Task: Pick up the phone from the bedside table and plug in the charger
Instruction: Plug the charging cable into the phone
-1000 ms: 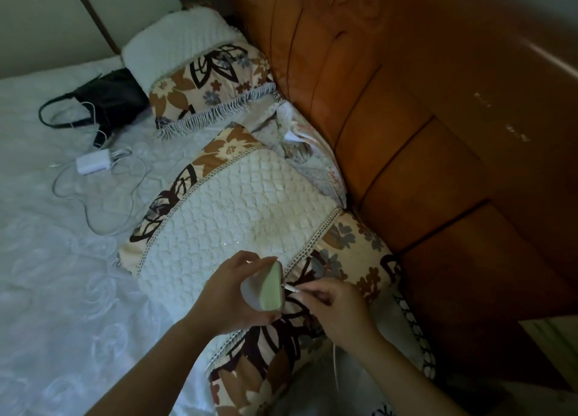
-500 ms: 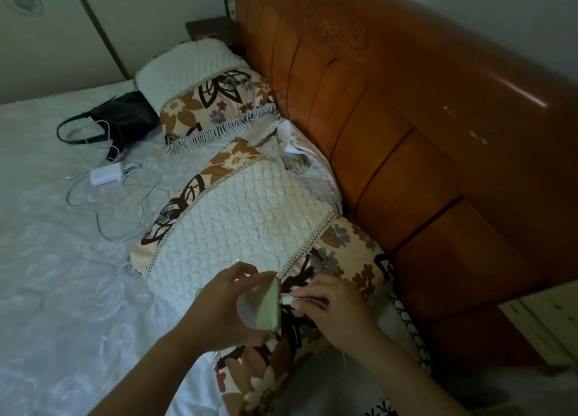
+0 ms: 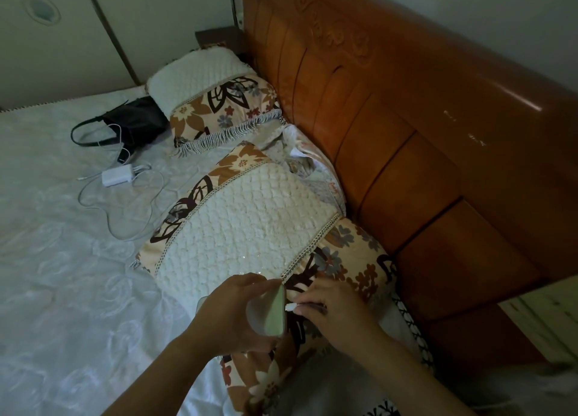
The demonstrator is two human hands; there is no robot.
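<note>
Above the near pillow (image 3: pixel 247 228), the left hand (image 3: pixel 231 315) grips the phone (image 3: pixel 275 312); the right hand (image 3: pixel 334 312) pinches the charger plug (image 3: pixel 290 306) against its edge.

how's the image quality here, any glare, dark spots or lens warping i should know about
Head view: the room is dim, darkest toward the lower right corner; a glare streak sits on the headboard top edge; wide-angle bending curves the headboard and the bed edges; the phone, between the left hand and right hand, looks soft, its port indistinct.
</note>
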